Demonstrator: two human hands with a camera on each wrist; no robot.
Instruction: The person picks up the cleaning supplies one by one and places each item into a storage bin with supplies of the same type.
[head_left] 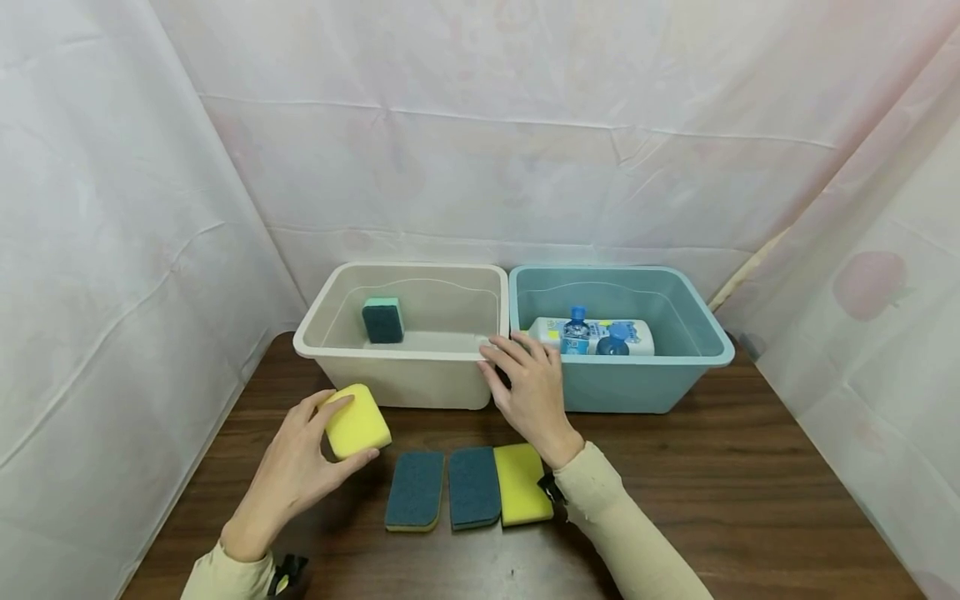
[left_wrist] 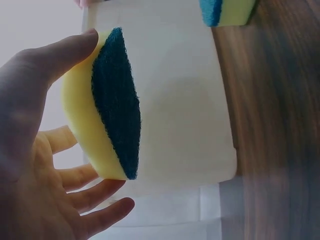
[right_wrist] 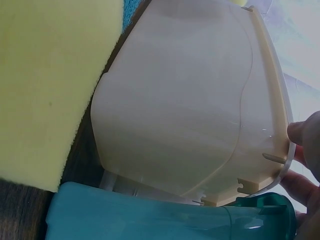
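Note:
My left hand (head_left: 296,467) pinches a yellow scouring sponge (head_left: 357,422) between thumb and fingers, in front of the beige bin (head_left: 405,379). Its dark green pad side (left_wrist: 117,105) shows in the left wrist view. The right hand (head_left: 532,392) grips the beige bin's rim at its front right corner, thumb outside and fingers over the edge. Inside that bin another sponge (head_left: 383,321) stands on edge. On the table lie two sponges dark side up, one (head_left: 415,490) apart and one (head_left: 474,487) touching a yellow-side-up sponge (head_left: 522,483).
A blue bin (head_left: 622,387) stands against the beige one on the right. It holds a white bottle (head_left: 640,335) lying down and two small blue-capped bottles (head_left: 575,333). White curtains (head_left: 480,183) enclose the wooden table (head_left: 750,500) at the back and sides.

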